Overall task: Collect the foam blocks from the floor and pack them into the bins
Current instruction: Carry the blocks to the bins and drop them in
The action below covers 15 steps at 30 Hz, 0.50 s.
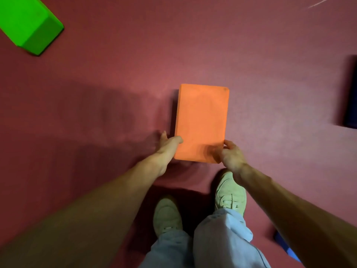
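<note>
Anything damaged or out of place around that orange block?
Nothing serious. The orange foam block, held at its near end by the left hand and right hand, looks intact apart from a small dark mark near its far right corner. The green foam block lies askew at the upper left.

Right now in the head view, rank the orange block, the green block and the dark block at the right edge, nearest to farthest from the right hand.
1. orange block: centre of the view, pinched at its near right corner by the right hand.
2. dark block: at the right edge, off to that hand's side.
3. green block: top left corner, on the opposite side.
</note>
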Available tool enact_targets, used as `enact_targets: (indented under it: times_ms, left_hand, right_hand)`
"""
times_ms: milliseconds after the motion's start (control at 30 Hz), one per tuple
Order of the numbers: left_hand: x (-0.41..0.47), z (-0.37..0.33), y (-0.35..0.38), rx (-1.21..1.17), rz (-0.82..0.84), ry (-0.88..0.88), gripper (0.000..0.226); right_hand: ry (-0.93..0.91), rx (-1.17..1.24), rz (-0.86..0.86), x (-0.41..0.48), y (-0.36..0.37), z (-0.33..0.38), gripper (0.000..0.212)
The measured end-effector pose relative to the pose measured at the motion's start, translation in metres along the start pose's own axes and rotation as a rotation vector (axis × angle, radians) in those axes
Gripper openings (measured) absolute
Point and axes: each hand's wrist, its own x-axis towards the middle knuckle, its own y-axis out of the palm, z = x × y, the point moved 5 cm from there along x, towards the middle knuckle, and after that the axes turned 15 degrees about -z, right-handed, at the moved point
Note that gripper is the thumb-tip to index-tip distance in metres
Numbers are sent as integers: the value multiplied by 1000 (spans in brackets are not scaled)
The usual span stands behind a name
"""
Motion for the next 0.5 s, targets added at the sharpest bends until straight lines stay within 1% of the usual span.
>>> enact_targets:
  times_ms: [33, 67, 167, 267, 333, 400, 467, 500]
  left_hand:
    - [0, 3, 4, -5, 11, 0, 77]
    - [-2, 6, 9, -2, 12, 0, 77]
    - [-19, 7, 8, 54, -23, 10, 74]
    - [-39, 0, -4, 97, -58, 57, 78]
    - [-54, -10, -16, 96, -67, 107, 67]
    - [-75, -24, -27, 70, -30, 149, 60]
    - [-99, -37, -35, 60, 12, 170, 60]
    - [-110, -43, -37, 72, 19, 183, 62]
  right_hand:
    - [-12, 15, 1, 0, 2, -1, 46]
    - [-24, 24, -12, -1, 3, -3, 42]
    - [-53, 9, -55, -10, -2, -8, 42]
    - [-87, -19, -93, -30, -21, -5, 33]
    - [-76, 20, -87, -46, -33, -3, 23]
    - [-64, 80, -71, -65, -47, -1, 8]
    - [-69, 117, -86, -82, -64, 0, 10]
    - [-79, 133, -96, -89, -73, 0, 16]
